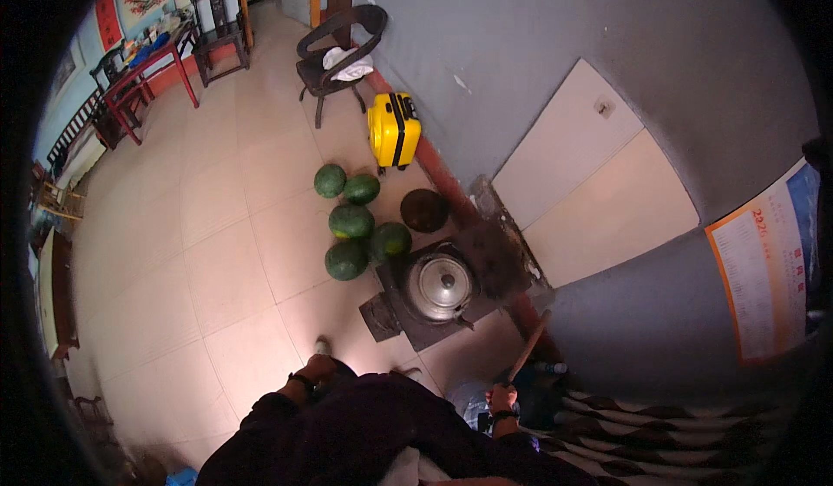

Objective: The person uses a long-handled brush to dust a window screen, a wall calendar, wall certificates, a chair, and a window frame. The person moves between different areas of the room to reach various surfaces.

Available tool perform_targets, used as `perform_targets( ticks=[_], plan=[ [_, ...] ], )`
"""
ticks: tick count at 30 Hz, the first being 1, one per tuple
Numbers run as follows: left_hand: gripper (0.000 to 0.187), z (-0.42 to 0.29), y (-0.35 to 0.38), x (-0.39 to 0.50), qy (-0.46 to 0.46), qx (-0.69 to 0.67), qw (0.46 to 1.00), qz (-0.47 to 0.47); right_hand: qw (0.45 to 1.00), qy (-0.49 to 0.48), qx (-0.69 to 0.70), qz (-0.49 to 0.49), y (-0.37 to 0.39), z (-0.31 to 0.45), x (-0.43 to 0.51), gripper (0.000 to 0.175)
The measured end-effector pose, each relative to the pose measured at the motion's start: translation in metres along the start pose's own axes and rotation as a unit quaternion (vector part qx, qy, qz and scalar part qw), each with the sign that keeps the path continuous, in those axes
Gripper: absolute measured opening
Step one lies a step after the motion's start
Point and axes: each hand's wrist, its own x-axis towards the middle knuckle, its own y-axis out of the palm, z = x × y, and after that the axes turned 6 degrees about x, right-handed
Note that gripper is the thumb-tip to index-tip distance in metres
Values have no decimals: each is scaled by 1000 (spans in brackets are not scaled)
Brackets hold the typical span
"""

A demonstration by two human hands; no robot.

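My left hand (319, 369) is low in the middle of the head view, by my leg and above a shoe (322, 346); its fingers are not clear. My right hand (501, 396) is closed around a wooden stick (530, 349), which slants up towards the wall's foot. Ahead of me stands a dark, low stove (426, 336) with a lidded metal pot (444, 287) on top. Several watermelons (351, 222) lie on the tiled floor beside the stove, and a round dark object (424, 210) is just behind it.
A yellow suitcase (394, 130) and a dark armchair (323, 73) with white cloth stand along the grey wall. A red table (153, 63) is at the far left. Striped fabric (651, 427) lies at the lower right, near a clear plastic container (465, 400). A calendar (758, 271) hangs on the wall.
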Motion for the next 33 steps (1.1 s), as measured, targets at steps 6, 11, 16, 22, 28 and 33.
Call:
perform_targets(
  ticks=[6,11,16,22,28,33],
  plan=[
    [30,97,24,-8,85,-23,979,-186,993,-82,-82,-21,13,-46,-11,22],
    [27,191,47,-65,-227,-829,510,-40,989,-108,85,-51,93,-68,-22,18],
    [12,261,72,-123,-319,-784,523,-102,937,-213,270,68,209,-34,-65,17],
    [21,290,114,-149,-321,-855,397,-94,942,-300,45,143,329,-12,-88,12],
    [15,264,129,-119,-319,-869,370,-75,930,-304,-180,102,456,-24,-84,8],
    [14,303,101,-127,-225,-775,571,-150,935,-29,160,314,540,-29,-62,10]
  ],
)
